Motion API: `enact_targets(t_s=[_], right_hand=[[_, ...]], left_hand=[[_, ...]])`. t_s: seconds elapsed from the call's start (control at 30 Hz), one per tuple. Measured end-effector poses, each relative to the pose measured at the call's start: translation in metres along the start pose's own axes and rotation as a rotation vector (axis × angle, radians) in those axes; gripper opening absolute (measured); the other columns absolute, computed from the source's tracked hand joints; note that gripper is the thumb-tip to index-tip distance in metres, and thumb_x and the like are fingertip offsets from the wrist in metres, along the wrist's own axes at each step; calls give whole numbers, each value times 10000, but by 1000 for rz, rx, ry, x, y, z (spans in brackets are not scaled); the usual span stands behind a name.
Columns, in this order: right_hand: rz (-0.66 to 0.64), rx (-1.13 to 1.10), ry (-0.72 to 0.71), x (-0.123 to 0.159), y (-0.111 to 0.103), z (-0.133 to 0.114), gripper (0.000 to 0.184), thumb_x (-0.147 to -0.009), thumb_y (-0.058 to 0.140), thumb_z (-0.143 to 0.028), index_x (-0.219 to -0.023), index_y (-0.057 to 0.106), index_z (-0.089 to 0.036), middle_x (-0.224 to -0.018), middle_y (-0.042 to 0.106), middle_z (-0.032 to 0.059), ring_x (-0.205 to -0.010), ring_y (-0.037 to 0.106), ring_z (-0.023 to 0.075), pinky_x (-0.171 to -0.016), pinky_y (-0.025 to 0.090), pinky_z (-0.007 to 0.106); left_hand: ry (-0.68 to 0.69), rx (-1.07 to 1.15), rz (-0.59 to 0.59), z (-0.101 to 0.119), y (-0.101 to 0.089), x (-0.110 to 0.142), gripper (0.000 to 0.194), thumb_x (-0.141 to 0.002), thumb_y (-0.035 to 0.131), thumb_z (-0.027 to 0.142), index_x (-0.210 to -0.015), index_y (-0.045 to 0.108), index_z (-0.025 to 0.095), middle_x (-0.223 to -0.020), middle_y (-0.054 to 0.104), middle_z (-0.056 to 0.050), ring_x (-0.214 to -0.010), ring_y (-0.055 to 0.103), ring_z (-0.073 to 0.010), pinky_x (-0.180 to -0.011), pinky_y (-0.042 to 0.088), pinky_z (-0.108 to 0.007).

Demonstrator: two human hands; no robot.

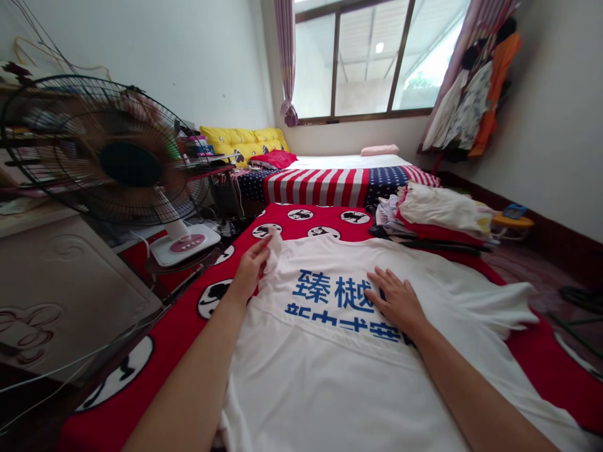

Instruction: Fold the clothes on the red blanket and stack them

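Desk: What fills the lower centre of your frame?

Operator: On my head-camera feed, a white T-shirt (348, 395) lies spread from the centre to the bottom edge over a red bedspread (183, 383) with round black-and-white figures. Blue Chinese characters (313, 285) run across it in two lines at the centre; a layer of white cloth covers the bottom of the lower line.

Desk: And the hands?

Operator: I have the left hand (249, 267) just left of centre, pinching a bunched edge of the shirt between thumb and fingers. The right hand (396, 298), right of centre, rests palm down on the print, its fingers extended and slightly parted, hiding some of the characters.

Desk: What surrounds them?

Operator: I see a stack of folded clothes (443, 210) at centre right, near the shirt, with a cream garment on top. An orange stool (513, 221) stands beyond it, toward the right edge. At upper left, an electric fan (129, 163) shows blurred blades. Across the upper centre, a stars-and-stripes bed cover (320, 185) hangs below a window (367, 59), and garments (475, 107) hang at upper right.
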State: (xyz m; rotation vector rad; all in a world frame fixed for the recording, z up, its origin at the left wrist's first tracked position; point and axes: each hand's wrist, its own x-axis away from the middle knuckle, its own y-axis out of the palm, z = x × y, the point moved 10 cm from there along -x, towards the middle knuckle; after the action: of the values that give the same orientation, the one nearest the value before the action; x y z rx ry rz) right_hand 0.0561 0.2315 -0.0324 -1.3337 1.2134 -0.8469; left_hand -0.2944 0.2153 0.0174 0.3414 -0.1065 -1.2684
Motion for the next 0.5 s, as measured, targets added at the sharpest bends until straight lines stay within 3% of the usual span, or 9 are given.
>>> enact_targets(t_s=[0.07, 0.13, 0.2, 0.33, 0.4, 0.5], right_hand=[[2, 0, -3, 0, 0, 0, 537, -925, 341, -523, -1394, 446, -284, -1536, 320, 1, -1422, 254, 248, -1115, 233, 543], [0, 1, -2, 0, 1, 0, 539, -926, 339, -527, -1398, 440, -285, -1537, 318, 0, -1422, 254, 245, -1114, 234, 542], [-5, 6, 0, 1, 2, 0, 541, -929, 334, -529, -1404, 430, -287, -1540, 312, -2, -1424, 247, 239, -1116, 233, 540], [-52, 25, 17, 1, -2, -3, 545, -936, 335, -518, -1419, 408, -278, -1554, 282, 5, -1432, 221, 239, -1119, 221, 539], [-117, 31, 23, -2, -7, -8, 517, -925, 388, -477, -1388, 458, -257, -1537, 323, 52, -1410, 268, 280, -1095, 242, 556], [-178, 20, 17, -14, -21, -28, 369, -855, 528, -348, -1166, 653, -196, -1371, 522, 147, -1285, 436, 345, -1034, 311, 531]], left_hand=[[-44, -199, -287, 4, 42, 15, 393, -638, 773, 233, -1023, 724, 168, -898, 726, -89, -783, 663, -196, -656, 498, -256], [-40, -351, -416, 14, 56, 28, 382, -607, 811, 258, -968, 741, 157, -980, 725, -115, -913, 656, -252, -742, 499, -290], [-8, -476, -346, 28, 38, 32, 380, -575, 834, 282, -922, 747, 156, -967, 729, -110, -929, 650, -271, -763, 490, -297], [-18, -924, -170, 34, -30, 52, 351, -560, 816, 386, -825, 746, 167, -730, 707, -54, -701, 637, -229, -624, 454, -264], [-71, -1122, -213, 23, -52, 74, 330, -611, 761, 468, -750, 728, 170, -688, 685, -35, -667, 618, -214, -611, 434, -259], [-175, -1254, -291, 4, -71, 112, 407, -694, 660, 556, -733, 684, 151, -695, 663, -21, -674, 596, -196, -587, 394, -243]])
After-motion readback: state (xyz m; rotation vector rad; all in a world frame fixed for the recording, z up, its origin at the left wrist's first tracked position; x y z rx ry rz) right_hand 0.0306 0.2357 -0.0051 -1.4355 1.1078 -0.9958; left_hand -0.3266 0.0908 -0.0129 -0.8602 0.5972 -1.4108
